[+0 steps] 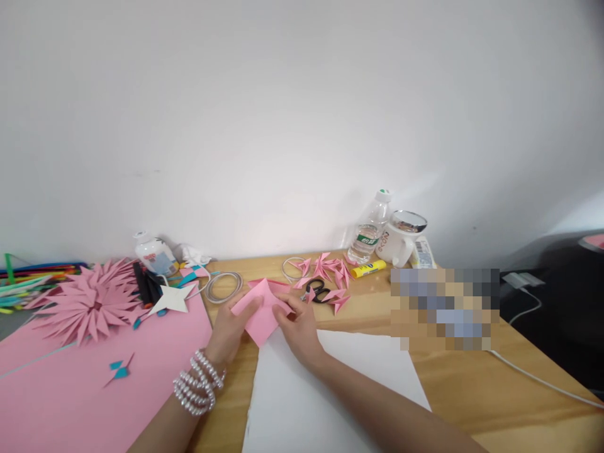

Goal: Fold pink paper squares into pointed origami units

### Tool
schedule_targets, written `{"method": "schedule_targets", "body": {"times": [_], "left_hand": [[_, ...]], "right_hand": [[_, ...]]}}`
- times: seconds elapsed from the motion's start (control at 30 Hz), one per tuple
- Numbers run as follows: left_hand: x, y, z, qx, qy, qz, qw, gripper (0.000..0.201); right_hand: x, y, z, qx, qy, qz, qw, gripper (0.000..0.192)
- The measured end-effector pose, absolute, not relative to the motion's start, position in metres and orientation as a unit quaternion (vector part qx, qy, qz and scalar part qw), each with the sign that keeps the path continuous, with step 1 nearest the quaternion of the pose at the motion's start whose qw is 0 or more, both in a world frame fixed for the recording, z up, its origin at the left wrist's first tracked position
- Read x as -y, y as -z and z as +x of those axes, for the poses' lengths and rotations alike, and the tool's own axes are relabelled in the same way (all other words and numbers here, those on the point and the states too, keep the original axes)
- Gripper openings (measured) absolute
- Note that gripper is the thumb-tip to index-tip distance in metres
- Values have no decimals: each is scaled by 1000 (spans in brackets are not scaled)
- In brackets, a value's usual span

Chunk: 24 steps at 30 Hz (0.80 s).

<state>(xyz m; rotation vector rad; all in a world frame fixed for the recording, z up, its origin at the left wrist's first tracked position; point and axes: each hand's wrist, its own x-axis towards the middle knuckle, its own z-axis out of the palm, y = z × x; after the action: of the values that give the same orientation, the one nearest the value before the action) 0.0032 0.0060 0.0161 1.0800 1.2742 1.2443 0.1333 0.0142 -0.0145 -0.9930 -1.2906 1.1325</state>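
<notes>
A partly folded piece of pink paper [260,324] is held up between both hands, above the far left corner of a white sheet [325,396]. My left hand [231,327] grips its left side, thumb pressed on the front face. On the right side, my right hand [299,327] pinches it with thumb and fingers. Fingers behind the paper are partly hidden. Just beyond my right hand lie black-handled scissors [318,291] and several folded pink paper stars [325,265].
Large pink paper [165,371] covers the left, bearing a spiky pink paper flower [97,306] and a white paper star [175,298]. A coiled cable [224,287], yellow glue stick [369,269], water bottle [370,229] and white mug [401,242] stand or lie near the wall.
</notes>
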Motion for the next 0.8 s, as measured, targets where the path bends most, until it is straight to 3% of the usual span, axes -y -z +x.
{"method": "schedule_targets", "body": {"times": [0.2, 0.4, 0.6, 0.8], "left_hand": [[-7, -17, 0, -569, -522, 438, 459, 36], [-5, -13, 2, -507, -486, 437, 562, 32], [-4, -19, 5, -455, -498, 413, 612, 35], [-8, -16, -2, -454, -482, 419, 621, 27]], "right_hand": [[-12, 13, 132, 513, -514, -397, 561, 29], [-19, 16, 134, 395, -575, -406, 591, 38], [-16, 17, 133, 514, -515, -404, 554, 22], [-18, 27, 132, 539, -505, -407, 538, 24]]}}
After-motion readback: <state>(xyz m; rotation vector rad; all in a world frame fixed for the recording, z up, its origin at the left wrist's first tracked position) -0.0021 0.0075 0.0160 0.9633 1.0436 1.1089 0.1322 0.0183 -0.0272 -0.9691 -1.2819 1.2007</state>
